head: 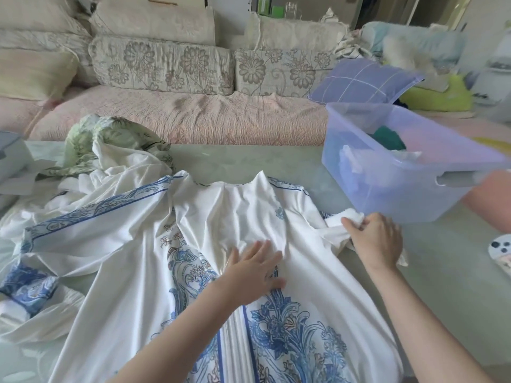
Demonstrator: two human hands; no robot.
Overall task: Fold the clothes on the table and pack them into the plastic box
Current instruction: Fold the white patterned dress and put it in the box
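White-blue dress (132,258): L hand (255,269) flat on it, R hand (376,239) pinches its sleeve (338,221).

One head-worn wide-angle view looks forward and down, close over the table (249,160) (sofa (193,117) beyond).

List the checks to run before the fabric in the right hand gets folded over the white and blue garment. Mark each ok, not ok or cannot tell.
1. Left hand flat on the white and blue garment, pinning it: ok.
2. Right hand grips the white fabric at the garment's right edge: ok.
3. Garment smooth: not ok, creases run across the chest.
4. Plastic box open: ok.
5. Room left in the box: cannot tell.
6. Green floral cloth clear of the garment: cannot tell.
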